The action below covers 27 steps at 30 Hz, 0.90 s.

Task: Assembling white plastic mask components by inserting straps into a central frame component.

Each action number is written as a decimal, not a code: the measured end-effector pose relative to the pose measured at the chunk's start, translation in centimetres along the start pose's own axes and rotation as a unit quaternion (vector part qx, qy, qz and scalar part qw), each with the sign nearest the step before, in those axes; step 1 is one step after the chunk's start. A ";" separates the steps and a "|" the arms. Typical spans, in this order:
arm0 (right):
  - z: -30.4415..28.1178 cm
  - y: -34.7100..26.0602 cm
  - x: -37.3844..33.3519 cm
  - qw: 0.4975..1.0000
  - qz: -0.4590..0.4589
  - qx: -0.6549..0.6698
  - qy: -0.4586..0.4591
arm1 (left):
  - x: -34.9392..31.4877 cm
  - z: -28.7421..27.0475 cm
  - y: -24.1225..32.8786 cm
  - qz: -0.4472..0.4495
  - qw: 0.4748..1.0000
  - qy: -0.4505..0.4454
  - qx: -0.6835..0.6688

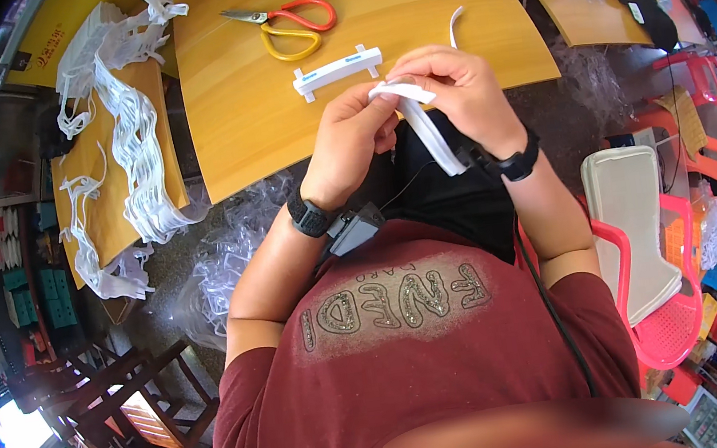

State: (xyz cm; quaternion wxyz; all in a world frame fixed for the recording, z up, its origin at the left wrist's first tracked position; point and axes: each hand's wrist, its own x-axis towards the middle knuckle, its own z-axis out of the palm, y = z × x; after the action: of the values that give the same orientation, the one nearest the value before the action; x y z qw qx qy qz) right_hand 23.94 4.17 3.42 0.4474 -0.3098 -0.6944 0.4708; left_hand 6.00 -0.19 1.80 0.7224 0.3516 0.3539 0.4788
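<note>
Both of my hands meet over the near edge of the wooden table. My left hand pinches one end of a white fabric strap between thumb and fingers. On its right, my right hand grips the same strap close by, with the fingers bent round it. A loose length of the strap hangs down below my hands toward my lap. Just beyond my left hand lies a white padded band with small blue marks and a tab at each end. Farther off rest scissors with one red and one yellow handle, blades apart.
A bundle of white elastic straps drapes over a side table at the left. Clear plastic wrapping lies on the floor below. At the right stand a pink plastic chair with a pale cushion and another wooden table bearing white pieces.
</note>
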 end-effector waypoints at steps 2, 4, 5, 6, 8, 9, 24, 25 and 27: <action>1.0 0.4 -0.7 0.998 0.012 0.022 0.052 | -0.3 0.1 -0.5 -0.008 1.000 -0.005 -0.006; 1.8 0.9 -1.2 0.984 0.072 0.118 0.114 | -0.6 0.9 -1.1 0.163 0.953 0.099 0.237; 2.0 1.2 -1.4 0.952 0.132 0.214 0.174 | -0.7 0.7 -1.0 0.164 0.953 0.098 0.237; 1.2 1.8 -1.0 0.924 0.115 0.283 0.228 | -0.7 0.6 -0.8 0.292 0.891 0.091 0.336; -3.3 3.7 -0.2 0.878 0.098 0.381 0.274 | -1.7 0.5 -0.7 0.398 0.822 0.080 0.400; -5.5 4.1 0.3 0.869 0.100 0.364 0.320 | -2.1 0.3 -0.8 0.399 0.822 0.078 0.399; -3.2 1.6 5.0 0.907 -0.235 -0.338 -0.092 | -0.4 -2.4 1.2 -0.089 0.983 0.050 -0.150; -2.4 0.2 3.8 0.896 -0.236 -0.343 -0.155 | -0.2 -2.4 1.2 -0.091 0.983 0.051 -0.152; -1.1 0.0 2.3 0.907 -0.256 -0.300 -0.150 | 0.3 -2.1 1.0 -0.112 0.983 0.033 -0.140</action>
State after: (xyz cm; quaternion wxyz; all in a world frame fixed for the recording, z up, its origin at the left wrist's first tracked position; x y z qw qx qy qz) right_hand 23.97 6.57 4.34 0.3290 -0.1665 -0.9172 0.1507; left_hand 3.82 0.71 1.53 0.8013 0.1896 0.3440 0.4513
